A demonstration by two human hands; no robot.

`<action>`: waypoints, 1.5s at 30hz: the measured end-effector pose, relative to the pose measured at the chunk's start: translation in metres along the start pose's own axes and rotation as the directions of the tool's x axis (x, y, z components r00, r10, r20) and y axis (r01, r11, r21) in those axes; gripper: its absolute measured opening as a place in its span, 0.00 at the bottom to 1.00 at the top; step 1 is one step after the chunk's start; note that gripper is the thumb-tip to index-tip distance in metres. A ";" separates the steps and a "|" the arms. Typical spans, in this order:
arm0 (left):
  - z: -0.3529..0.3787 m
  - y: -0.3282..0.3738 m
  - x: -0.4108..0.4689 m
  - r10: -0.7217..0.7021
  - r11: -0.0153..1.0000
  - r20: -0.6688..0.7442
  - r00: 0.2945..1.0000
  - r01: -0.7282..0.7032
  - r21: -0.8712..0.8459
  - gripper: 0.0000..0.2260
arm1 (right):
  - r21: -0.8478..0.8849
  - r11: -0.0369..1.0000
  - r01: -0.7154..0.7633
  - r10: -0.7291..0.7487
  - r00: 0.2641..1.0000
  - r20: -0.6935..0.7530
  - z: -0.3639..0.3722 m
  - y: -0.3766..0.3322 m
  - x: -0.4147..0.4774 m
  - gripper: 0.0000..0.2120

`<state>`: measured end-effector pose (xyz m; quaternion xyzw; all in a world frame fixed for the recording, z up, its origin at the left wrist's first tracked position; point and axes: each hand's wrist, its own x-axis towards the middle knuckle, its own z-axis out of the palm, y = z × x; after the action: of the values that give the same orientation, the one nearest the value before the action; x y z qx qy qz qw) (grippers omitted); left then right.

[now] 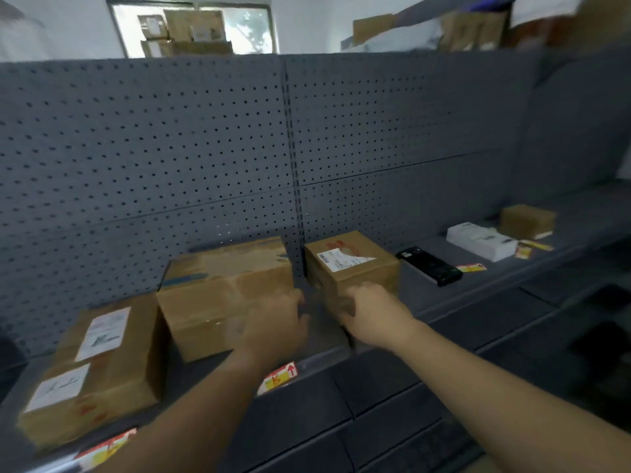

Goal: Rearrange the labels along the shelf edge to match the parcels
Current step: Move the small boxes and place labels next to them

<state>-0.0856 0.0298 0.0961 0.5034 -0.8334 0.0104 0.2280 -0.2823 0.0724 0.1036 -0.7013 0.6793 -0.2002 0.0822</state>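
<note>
My forearms come in from the bottom, both reaching to the shelf (pixel 478 302). Biggest thing is the long parcel (pixel 102 363) at the left end, then the middle box (pixel 225 295), then the small box (pixel 351 268) right of the upright. My left hand (pixel 276 322) hangs in the gap between those two, fingers loosely curled, holding nothing as far as I can tell. My right hand (pixel 372 312) is cupped on the small box's front corner. The nearest label (pixel 277 377) sits on the front edge, lying along it, just below my left wrist, so the left is closer. Another label (pixel 106 450) sits under the long parcel.
</note>
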 end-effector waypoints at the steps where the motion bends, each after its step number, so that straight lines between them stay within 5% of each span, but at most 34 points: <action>1: 0.006 0.017 0.009 0.061 0.998 0.021 0.998 -0.060 -0.025 0.08 | -0.008 0.998 -0.055 0.055 0.998 -0.026 -0.012 0.014 -0.012 0.12; 12: 0.081 0.253 0.061 0.466 0.867 0.095 0.880 -0.432 -0.247 0.13 | -0.027 0.840 -0.543 0.520 0.817 -0.251 -0.117 0.187 -0.157 0.21; 22: 0.160 0.469 0.121 0.595 0.782 0.101 0.798 -0.545 -0.302 0.13 | 0.013 0.745 -0.667 0.636 0.704 -0.316 -0.206 0.370 -0.219 0.22; 34: 0.262 0.596 0.244 0.536 0.823 0.166 0.828 -0.467 -0.324 0.13 | -0.002 0.756 -0.655 0.637 0.737 -0.226 -0.258 0.569 -0.159 0.23; 45: 0.367 0.594 0.391 0.352 0.915 0.198 0.915 -0.292 -0.280 0.06 | -0.083 0.861 -0.502 0.497 0.865 -0.070 -0.248 0.706 0.008 0.21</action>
<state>-0.8749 -0.0940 0.0457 0.3235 -0.9218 -0.1165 0.1792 -1.0289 0.0580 0.0560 -0.4998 0.8484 -0.1546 0.0809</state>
